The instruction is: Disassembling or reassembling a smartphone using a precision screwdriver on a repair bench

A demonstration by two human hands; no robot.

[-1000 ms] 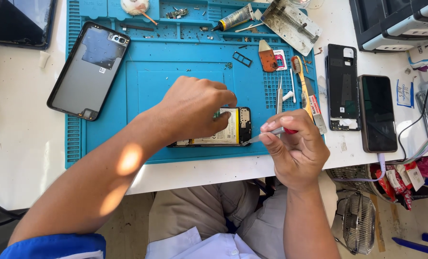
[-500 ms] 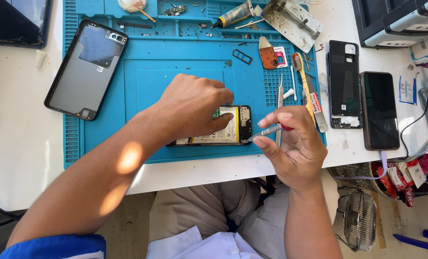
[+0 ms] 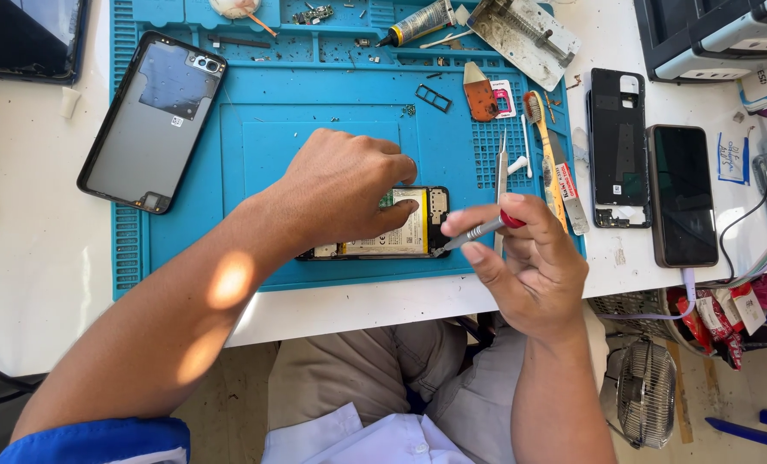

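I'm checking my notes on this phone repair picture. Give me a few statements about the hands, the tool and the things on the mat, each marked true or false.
1. The left hand rests on the opened phone. True.
2. The right hand holds a toothbrush. False: it holds a screwdriver with a red part on the handle; the toothbrush lies on the mat.
3. The back cover lies on the left part of the blue mat. True.
4. The opened phone lies off the mat, on the white table. False: it lies on the mat.
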